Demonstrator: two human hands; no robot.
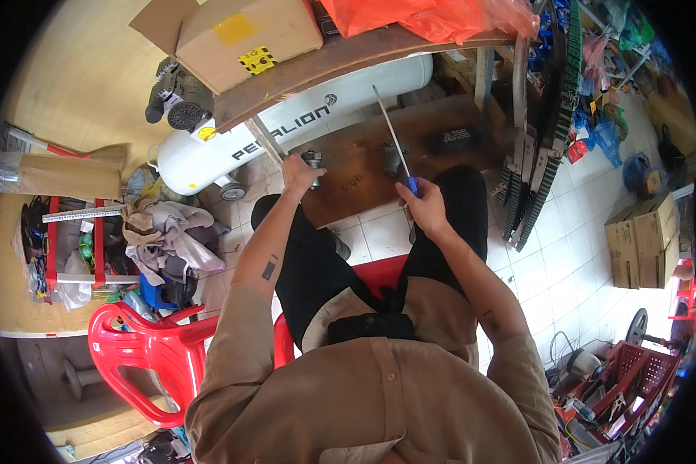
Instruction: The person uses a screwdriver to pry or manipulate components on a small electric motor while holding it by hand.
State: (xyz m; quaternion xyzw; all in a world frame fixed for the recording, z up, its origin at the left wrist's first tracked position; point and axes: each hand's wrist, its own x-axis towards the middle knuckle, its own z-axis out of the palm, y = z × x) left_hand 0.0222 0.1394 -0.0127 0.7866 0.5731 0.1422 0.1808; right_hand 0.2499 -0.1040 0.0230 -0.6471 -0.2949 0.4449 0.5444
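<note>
A big white metal tank [286, 124] lies past a low, flat brown wooden board [371, 193].
The right hand [425, 206] is closed on the blue handle [414, 186] of a long metal screwdriver [392, 135] that reaches over the board. The left hand [298, 173] curls around a small, lumpy grey metal part [312, 158] at the board's left side.

- Looks down from the head of the person [325, 387], above and behind left hand [300, 172] and right hand [425, 204].
- Near both, yet wide: floor [553, 232] rightward too.
</note>
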